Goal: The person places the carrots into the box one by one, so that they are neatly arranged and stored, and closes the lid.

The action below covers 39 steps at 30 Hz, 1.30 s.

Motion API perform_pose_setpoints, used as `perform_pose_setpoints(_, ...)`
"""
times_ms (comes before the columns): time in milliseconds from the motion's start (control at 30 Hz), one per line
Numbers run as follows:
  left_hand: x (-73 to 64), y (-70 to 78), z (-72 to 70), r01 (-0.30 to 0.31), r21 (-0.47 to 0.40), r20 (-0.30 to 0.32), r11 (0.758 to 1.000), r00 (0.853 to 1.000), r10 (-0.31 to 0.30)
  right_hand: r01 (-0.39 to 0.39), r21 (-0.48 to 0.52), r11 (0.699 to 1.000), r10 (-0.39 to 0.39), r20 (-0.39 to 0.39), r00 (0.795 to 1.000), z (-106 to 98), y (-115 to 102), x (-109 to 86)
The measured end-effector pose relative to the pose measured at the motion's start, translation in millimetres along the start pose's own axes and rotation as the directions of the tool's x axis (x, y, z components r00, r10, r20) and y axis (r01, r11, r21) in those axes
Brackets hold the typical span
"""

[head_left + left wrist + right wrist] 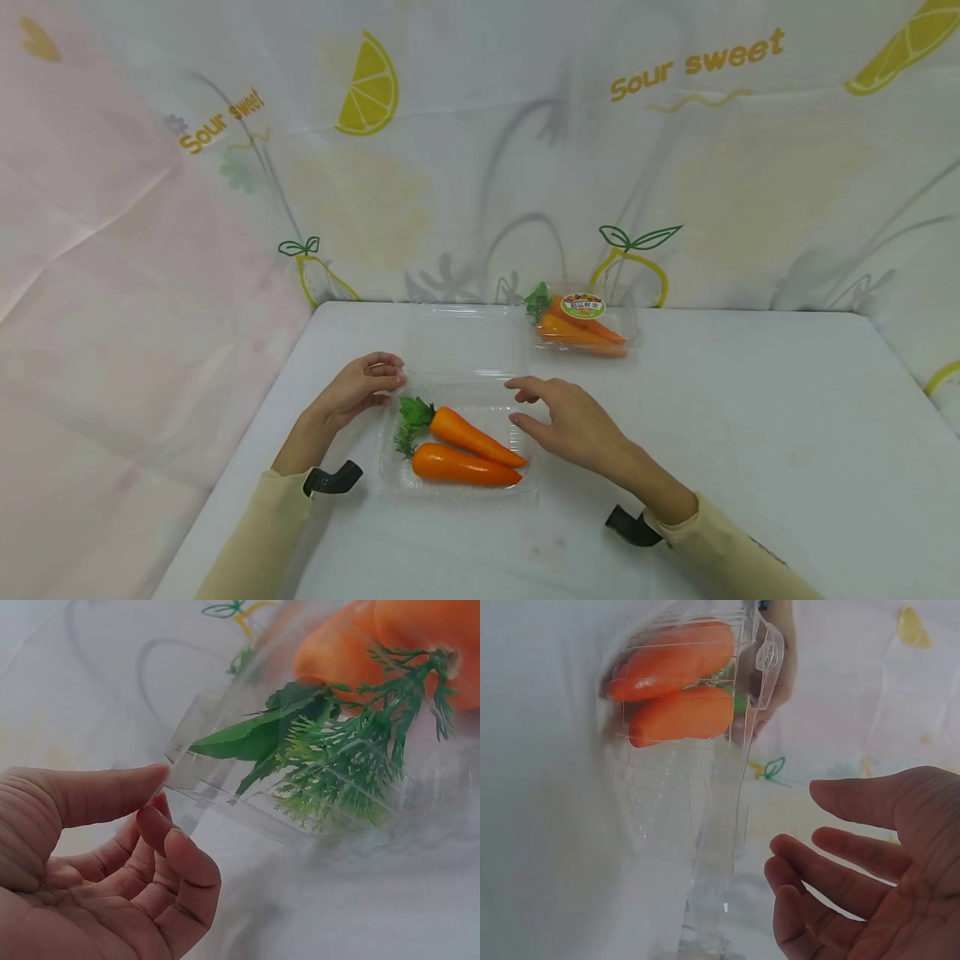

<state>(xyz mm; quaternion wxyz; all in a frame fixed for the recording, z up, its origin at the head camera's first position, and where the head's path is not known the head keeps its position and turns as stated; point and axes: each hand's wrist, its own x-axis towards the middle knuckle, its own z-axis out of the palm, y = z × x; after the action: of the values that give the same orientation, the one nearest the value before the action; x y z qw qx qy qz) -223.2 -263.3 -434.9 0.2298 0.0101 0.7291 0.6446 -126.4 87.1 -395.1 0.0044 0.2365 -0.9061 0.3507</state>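
Note:
A clear plastic clamshell box (465, 492) lies with its lid (465, 337) folded back flat toward the wall. Two orange carrots (467, 464) with green leafy tops (414, 412) rest side by side in its base. At the box's left side near the hinge is my left hand (360, 387); in the left wrist view its thumb and index finger (154, 825) pinch the clear plastic edge. My right hand (573, 421) hovers by the box's right side. Its fingers are spread loosely, and the right wrist view shows a gap between them and the plastic.
Behind and right of the lid stands a second clear box (633, 333), shut, with carrots inside and an oval label (582, 306). A white cloth covers the table (750, 467). Patterned fabric (480, 167) hangs at the back and left.

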Motion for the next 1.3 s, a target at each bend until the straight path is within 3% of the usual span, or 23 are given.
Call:
perform_pose_setpoints(400, -5.1, -6.4, -1.4, -0.073, -0.053, -0.014, 0.996, 0.997, 0.072, -0.003, -0.011, 1.000, 0.003, -0.022, 1.000, -5, 5, -1.2)
perform_pose_setpoints(800, -9.6, -6.6, -0.4, -0.150, -0.094, -0.020, 0.984, 0.989, 0.149, -0.068, 0.019, 0.998, 0.069, -0.077, 0.995, -10, 11, 0.8)
perform_pose_setpoints(1033, -9.9, -9.4, -0.8, -0.193, -0.119, -0.012, 0.974, 0.981, 0.193, -0.034, 0.148, 0.988, 0.061, -0.182, 0.981, -12, 19, 5.0)
perform_pose_setpoints(1300, -9.3, -8.6, 1.1, -0.189, -0.137, -0.029, 0.972, 0.982, 0.186, 0.074, 0.336, 0.939, 0.022, -0.275, 0.961, -12, 20, 4.9)
